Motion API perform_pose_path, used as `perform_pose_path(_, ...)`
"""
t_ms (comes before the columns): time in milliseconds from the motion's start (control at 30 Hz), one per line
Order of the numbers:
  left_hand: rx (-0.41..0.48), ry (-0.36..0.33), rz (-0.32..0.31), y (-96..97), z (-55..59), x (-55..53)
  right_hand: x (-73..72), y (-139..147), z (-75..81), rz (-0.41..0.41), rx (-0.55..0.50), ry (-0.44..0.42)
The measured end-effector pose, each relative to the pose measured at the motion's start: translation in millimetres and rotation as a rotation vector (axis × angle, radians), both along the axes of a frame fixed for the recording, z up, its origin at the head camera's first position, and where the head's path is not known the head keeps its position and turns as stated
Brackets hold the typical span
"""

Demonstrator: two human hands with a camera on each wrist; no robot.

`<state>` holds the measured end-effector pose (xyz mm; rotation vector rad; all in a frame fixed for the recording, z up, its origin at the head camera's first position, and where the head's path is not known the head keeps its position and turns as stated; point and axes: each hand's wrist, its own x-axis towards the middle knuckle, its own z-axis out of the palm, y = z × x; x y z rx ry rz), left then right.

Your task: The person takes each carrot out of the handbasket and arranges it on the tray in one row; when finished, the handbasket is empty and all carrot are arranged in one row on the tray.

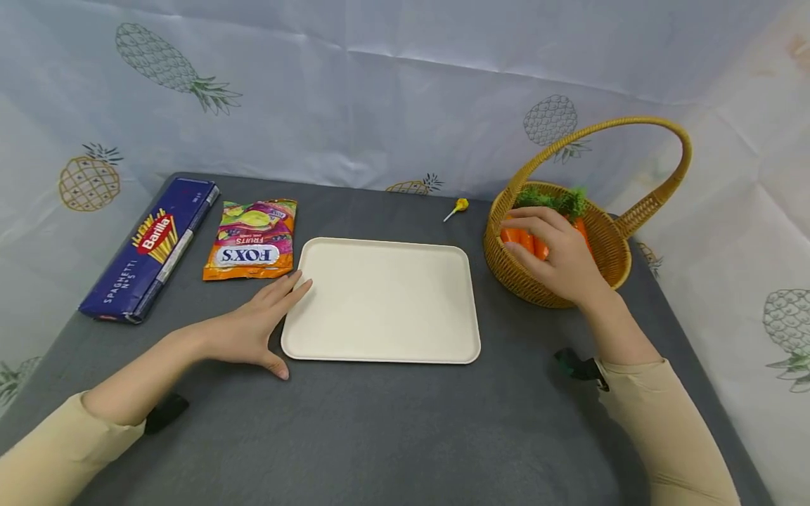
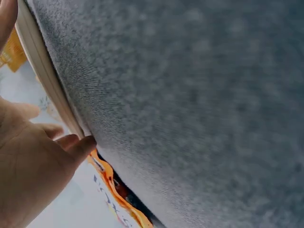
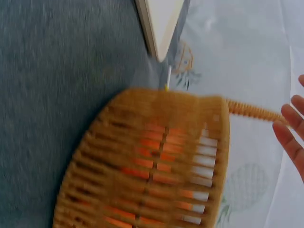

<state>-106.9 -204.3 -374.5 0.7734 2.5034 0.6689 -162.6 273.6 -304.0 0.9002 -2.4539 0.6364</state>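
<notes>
At the left edge of a cream rectangular tray (image 1: pixel 382 302), my left hand (image 1: pixel 253 330) spreads its fingers, with fingertips at the rim and thumb near the lower corner. In the left wrist view, that hand's fingers lie along the tray's side. My right hand (image 1: pixel 560 256) hovers over a woven basket (image 1: pixel 522 284) with an arched handle, fingers loosely bent and nothing seen in them. Inside the basket lie orange carrots (image 1: pixel 511 237) with green tops, partly hidden by this hand. The right wrist view shows carrots through the basket's slats, with fingertips (image 3: pixel 285 137) apart from them.
A blue Barilla spaghetti box (image 1: pixel 148 249) lies at the far left. Beside it, a Fox's fruit candy bag (image 1: pixel 253 239) sits just off the tray's upper left corner. A yellow lollipop (image 1: pixel 461 204) lies between tray and basket near the back curtain.
</notes>
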Motion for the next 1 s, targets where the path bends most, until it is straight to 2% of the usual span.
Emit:
perform_pose_path(267, -0.031, 0.001, 0.017, -0.7, -1.3, 0.9, -13.3, 25, -0.7, -0.077, -0.086, 0.008)
perform_pose_path(400, -0.042, 0.001, 0.022, -0.7, -0.3, 0.7, -19.4, 36, 0.3, -0.165, -0.099, -0.032)
perform_pose_path(733, -0.046, 0.011, 0.032, 0.1, -2.6, 0.4, -37.5, 58, 10.8, -0.42, -0.068, -0.304)
perform_pose_path(1000, -0.071, 0.009, 0.038, 2.2, -0.8, -0.6, -52.4, 74, 15.9, -0.533, -0.166, -0.519)
